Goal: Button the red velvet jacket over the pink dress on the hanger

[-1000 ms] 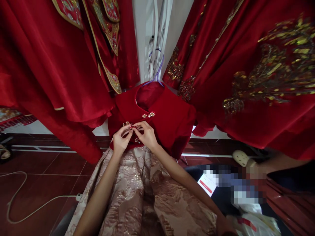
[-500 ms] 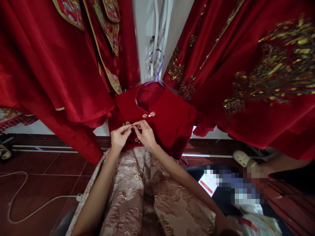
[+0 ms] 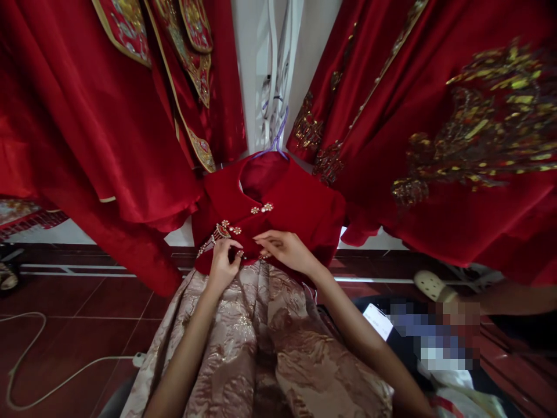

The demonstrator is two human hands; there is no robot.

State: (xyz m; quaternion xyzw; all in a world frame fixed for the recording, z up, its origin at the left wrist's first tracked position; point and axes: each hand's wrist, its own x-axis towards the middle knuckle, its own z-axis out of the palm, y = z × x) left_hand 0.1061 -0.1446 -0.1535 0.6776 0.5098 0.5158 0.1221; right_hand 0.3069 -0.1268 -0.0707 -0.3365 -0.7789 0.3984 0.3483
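Observation:
A red velvet jacket [image 3: 300, 191] with a round neckline hangs in front of me on a purple hanger [image 3: 276, 142]. Jewelled flower clasps mark its front: an upper clasp [image 3: 261, 208] and a middle clasp [image 3: 234, 230], with a beaded tassel pendant [image 3: 223, 230] beside the middle one. At the lower hem, my left hand [image 3: 224, 266] has thumb and forefinger apart around a lower flower ornament [image 3: 241, 253]. My right hand [image 3: 285, 251] is over the opposite front edge, fingers stretched out and apart, close to another small ornament [image 3: 264, 255]. Whether either hand touches the cloth is hard to tell.
Pink-gold brocade fabric [image 3: 226, 331] spreads below the jacket. Red embroidered garments [image 3: 139, 145] hang on both sides. At lower right are a phone [image 3: 378, 321], plastic bags [image 3: 465, 400] and another person's foot in a cream clog [image 3: 429, 284]. A white cable [image 3: 78, 368] crosses the tiled floor.
Both hands have left the middle clasp and come down towards the hem, parting from each other. The tassel pendant and middle clasp now show uncovered.

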